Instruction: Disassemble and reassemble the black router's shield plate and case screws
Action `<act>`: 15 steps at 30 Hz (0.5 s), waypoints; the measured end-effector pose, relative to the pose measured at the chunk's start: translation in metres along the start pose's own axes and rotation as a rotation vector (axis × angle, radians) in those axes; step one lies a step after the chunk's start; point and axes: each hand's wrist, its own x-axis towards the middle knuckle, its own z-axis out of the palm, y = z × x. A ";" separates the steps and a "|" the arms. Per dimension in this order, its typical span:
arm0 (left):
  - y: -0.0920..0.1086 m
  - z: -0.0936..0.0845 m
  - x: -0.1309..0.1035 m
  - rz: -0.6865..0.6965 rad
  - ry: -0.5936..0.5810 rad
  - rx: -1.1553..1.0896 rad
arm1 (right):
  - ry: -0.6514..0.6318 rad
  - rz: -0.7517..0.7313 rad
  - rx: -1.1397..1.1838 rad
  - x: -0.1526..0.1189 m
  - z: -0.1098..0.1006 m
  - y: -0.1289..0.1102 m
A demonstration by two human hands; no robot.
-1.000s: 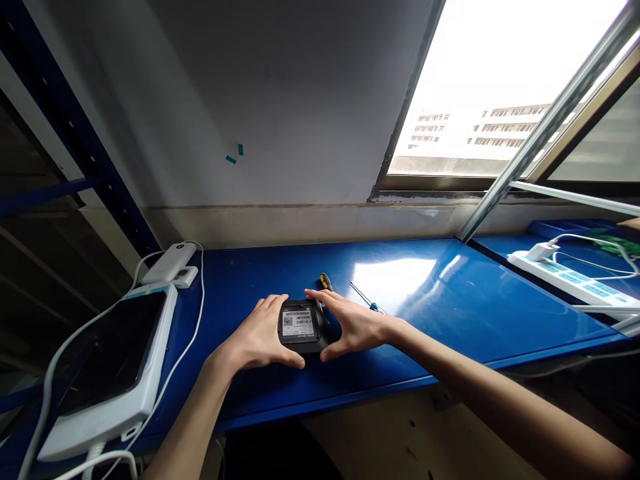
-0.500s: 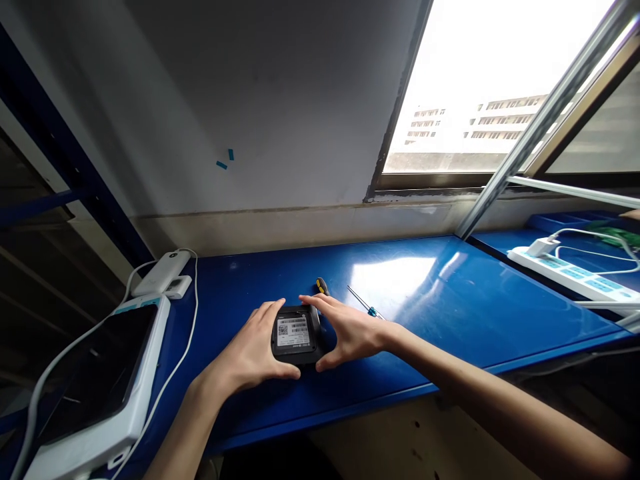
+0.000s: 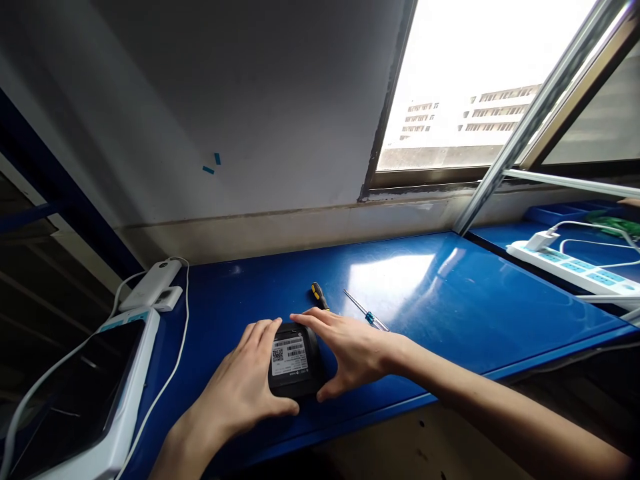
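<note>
A flat black box-shaped device (image 3: 295, 387) lies on the blue tabletop between my hands. Its upper face bears a white label (image 3: 290, 357) with a QR code and barcodes. My left hand (image 3: 247, 373) grips the left side, fingers along the edge and thumb by the near edge. On the opposite side, my right hand (image 3: 357, 350) curves round the right edge, fingertips at the far corner and thumb at the near one. Just beyond the device is a black and yellow screwdriver handle (image 3: 317, 293), partly hidden. A screwdriver with a clear blue handle (image 3: 371, 319) lies beyond my right wrist.
At left, a dark-screened tablet-like device (image 3: 85, 393) rests on a white power strip, with a white adapter (image 3: 153, 283) and a cable (image 3: 175, 357) nearby. Another power strip (image 3: 575, 267) is at right, behind a metal post (image 3: 510, 153). The blue table (image 3: 250, 287) meets the wall.
The view has shifted slightly, so the device and both hands appear lower and nearer. More of the two screwdrivers shows. Both hands keep their place round the device.
</note>
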 end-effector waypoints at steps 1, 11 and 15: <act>0.002 -0.001 -0.001 -0.006 -0.004 0.019 | -0.001 0.004 -0.002 -0.001 0.000 -0.001; 0.006 -0.002 -0.013 -0.043 -0.014 0.035 | 0.037 -0.036 0.042 -0.003 0.006 -0.004; 0.002 -0.004 -0.012 0.017 0.054 -0.009 | 0.093 -0.074 0.114 -0.003 0.005 0.003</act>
